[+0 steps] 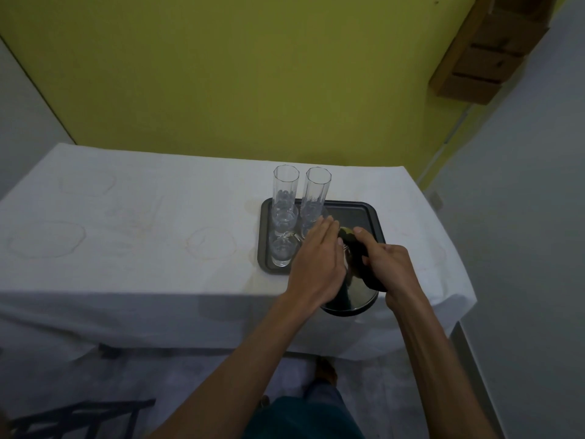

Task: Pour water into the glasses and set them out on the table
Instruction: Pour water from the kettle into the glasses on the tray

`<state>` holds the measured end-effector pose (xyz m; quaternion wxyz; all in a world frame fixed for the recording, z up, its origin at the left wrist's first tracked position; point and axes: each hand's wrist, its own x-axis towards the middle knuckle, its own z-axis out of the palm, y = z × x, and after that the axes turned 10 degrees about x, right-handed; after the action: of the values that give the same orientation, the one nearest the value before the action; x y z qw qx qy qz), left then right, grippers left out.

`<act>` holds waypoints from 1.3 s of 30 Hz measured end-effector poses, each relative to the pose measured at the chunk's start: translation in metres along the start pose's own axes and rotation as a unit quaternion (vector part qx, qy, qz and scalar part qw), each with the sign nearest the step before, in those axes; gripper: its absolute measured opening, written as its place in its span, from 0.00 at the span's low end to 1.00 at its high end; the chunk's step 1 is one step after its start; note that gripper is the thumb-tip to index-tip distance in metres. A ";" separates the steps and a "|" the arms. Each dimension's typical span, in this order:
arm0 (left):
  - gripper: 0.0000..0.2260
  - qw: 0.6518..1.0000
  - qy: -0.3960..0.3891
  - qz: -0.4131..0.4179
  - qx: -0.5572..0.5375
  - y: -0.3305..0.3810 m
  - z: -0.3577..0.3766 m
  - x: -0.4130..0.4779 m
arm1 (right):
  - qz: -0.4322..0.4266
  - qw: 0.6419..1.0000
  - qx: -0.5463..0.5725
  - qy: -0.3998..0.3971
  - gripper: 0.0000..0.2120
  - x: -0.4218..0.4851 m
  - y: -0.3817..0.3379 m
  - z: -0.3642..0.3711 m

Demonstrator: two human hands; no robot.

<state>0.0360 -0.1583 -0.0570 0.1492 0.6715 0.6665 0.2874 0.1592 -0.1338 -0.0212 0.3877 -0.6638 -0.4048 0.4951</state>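
A dark tray [364,217] lies on the white-clothed table [126,248], right of centre. On its left half stand clear tall glasses: one at the back left [286,188], one at the back right [317,188], and one in front [281,250] holding a little water. My left hand partly hides another. A dark shiny jug [349,294] is tipped towards the glasses, its round base facing me over the table's front edge. My right hand [391,267] grips its black handle. My left hand [316,264] lies flat against the jug's left side, fingers straight.
Faint ring stains mark the cloth left of the tray. A yellow-green wall stands behind the table, with a wooden shelf [487,58] at the upper right. A dark chair frame [79,419] sits at the lower left. My legs show below.
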 end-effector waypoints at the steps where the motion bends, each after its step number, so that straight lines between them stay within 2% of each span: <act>1: 0.21 1.000 0.000 0.000 0.001 0.000 0.000 0.001 | 0.000 1.000 0.001 -0.001 0.26 0.000 -0.001 0.000; 30: 0.21 1.000 -0.001 -0.003 0.000 0.000 0.004 0.002 | 0.020 1.000 0.009 0.008 0.27 0.001 0.003 0.002; 39: 0.21 0.997 0.058 0.045 0.005 0.017 0.002 0.002 | 0.012 0.996 0.090 0.017 0.22 -0.014 -0.004 -0.008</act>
<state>0.0510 -0.1570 -0.0481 0.0940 0.6839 0.6444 0.3291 0.1642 -0.1464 -0.0109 0.4463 -0.6397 -0.3438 0.5228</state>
